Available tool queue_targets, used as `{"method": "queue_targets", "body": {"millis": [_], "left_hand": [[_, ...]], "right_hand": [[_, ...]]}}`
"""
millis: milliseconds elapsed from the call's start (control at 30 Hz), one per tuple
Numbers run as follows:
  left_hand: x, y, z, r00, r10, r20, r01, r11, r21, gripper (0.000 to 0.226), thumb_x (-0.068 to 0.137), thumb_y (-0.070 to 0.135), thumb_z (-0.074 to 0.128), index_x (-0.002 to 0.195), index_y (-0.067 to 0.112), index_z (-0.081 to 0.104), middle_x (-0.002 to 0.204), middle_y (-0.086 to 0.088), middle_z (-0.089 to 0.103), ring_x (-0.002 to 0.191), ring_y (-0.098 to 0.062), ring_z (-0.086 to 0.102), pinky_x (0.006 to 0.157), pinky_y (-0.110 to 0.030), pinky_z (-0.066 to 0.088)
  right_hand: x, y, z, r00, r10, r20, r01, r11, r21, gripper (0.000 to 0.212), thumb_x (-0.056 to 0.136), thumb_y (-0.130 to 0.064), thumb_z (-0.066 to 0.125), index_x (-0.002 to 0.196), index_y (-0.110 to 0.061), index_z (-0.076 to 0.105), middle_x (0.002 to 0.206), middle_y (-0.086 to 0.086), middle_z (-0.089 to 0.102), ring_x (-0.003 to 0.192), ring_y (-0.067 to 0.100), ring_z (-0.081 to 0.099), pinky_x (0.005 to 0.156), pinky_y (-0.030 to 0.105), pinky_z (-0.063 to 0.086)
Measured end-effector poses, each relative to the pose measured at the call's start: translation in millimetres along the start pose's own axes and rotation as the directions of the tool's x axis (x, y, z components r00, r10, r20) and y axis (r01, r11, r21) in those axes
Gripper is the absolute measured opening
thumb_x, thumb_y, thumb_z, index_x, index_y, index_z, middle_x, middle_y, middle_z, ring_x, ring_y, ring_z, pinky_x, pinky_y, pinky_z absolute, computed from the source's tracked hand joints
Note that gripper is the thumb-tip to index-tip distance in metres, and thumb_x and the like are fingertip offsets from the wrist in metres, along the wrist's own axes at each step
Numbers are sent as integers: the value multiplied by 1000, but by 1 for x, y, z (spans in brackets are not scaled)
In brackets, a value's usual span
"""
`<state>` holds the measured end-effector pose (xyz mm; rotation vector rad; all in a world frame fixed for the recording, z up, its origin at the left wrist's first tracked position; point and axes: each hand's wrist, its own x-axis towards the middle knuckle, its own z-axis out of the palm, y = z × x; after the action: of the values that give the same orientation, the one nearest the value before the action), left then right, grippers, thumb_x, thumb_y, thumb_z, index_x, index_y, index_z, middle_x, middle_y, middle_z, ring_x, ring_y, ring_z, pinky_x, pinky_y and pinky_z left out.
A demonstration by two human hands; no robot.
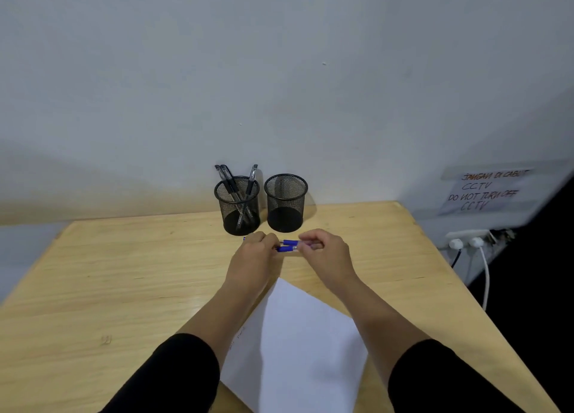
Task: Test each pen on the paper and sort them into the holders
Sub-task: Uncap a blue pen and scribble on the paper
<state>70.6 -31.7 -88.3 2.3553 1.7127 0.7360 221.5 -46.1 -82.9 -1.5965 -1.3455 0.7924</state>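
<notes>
Blue pens (pixel 289 245) lie on the wooden table (pixel 124 273) just near of the two holders, long axis running left-right, parallel to the table's far edge. At least two barrels visible, stacked near/far and touching; ends are hidden under the fingers, so exact count can't be confirmed. A small blue tip pokes out left of the left hand.

Left hand (pixel 253 254) is curled over the left ends, right hand (pixel 326 251) over the right ends; both look pinched on the pens, fingers closed, thumbs not readable. Hands equally near the pens, one per end. Which hand takes a pen away can't be told.

Holders: two black mesh cups, side by side against the wall. Left holder (pixel 237 207) has what looks like three black pens (pixel 236 186), leaning. Right holder (pixel 285 203) looks empty.

Paper (pixel 295 350): one white sheet, near of the hands, between the forearms, rotated with a corner pointing far. Faint marks near its left edge, too small to read.

Judgement: blue pens still untested; next move is to separate one and pull it near to the sheet.
</notes>
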Motion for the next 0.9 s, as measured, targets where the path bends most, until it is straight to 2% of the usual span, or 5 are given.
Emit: {"method": "queue_targets", "body": {"millis": [167, 367, 467, 667, 900], "left_hand": [[-11, 14, -19, 989, -70, -131, 40, 976, -215, 12, 88, 8, 54, 94, 12, 64, 89, -6, 61, 80, -18, 53, 66, -24, 36], [-29, 22, -45, 980, -150, -130, 86, 912, -400, 10, 85, 14, 61, 95, 14, 63, 88, -2, 68, 77, -10, 59, 64, -7, 39], [-35, 23, -64, 953, -260, -153, 152, 851, -503, 20, 87, 16, 60, 106, 12, 61, 98, -4, 68, 82, -11, 58, 67, -12, 38], [-49, 20, -101, 940, -326, -100, 194, 753, -629, 32, 90, 21, 54, 122, 21, 55, 105, 2, 64, 96, -11, 57, 84, -16, 36], [-65, -5, -114, 901, -432, -31, 287, 648, -706, 11, 88, 22, 56, 92, 24, 66, 84, -1, 66, 76, -15, 56, 69, -25, 41]], "right_hand": [[-15, -27, 3, 990, 124, 64, -140, 898, 418, 14, 83, -12, 66, 96, -16, 66, 85, 3, 67, 75, 10, 59, 71, 21, 46], [-38, -50, 10, 997, 20, 75, -46, 932, 360, 8, 89, -15, 58, 84, -21, 61, 88, 10, 70, 82, 23, 61, 73, 36, 49], [-47, -61, 12, 996, -28, 83, 4, 961, 276, 6, 93, -18, 51, 92, -15, 56, 82, 1, 71, 86, 32, 65, 80, 45, 51], [-71, -78, 23, 957, -164, 241, 115, 972, 206, 19, 95, -19, 50, 107, -11, 62, 63, 1, 56, 55, 5, 54, 61, 19, 46], [-85, -91, 24, 929, -104, 354, 78, 993, 88, 22, 89, -22, 61, 108, -13, 66, 69, 2, 63, 51, -2, 56, 47, 8, 40]]}}
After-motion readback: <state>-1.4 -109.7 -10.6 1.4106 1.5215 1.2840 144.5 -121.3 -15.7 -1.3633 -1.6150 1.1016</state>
